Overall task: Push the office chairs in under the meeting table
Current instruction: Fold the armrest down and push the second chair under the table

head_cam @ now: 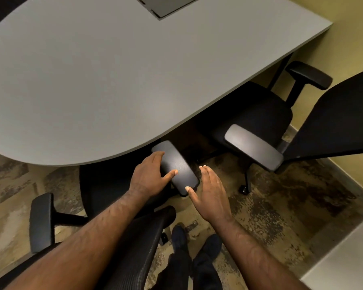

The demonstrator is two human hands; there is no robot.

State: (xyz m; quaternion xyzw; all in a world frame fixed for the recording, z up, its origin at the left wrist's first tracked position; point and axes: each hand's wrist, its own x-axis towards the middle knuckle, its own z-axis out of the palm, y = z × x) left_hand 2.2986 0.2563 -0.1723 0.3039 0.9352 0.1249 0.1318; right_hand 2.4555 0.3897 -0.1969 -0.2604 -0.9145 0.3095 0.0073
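Observation:
A black office chair stands right in front of me, its seat partly under the curved edge of the grey meeting table. My left hand rests on the chair's right armrest, fingers on its left side and thumb across the top. My right hand is open at the armrest's right side, thumb tip touching its near end. The chair's left armrest sticks out at the lower left. A second black chair stands to the right, its seat partly under the table.
A yellow wall closes the right side just behind the second chair's backrest. A grey cable box lid is set into the tabletop. A pale surface fills the lower right corner. My shoes stand on patterned carpet.

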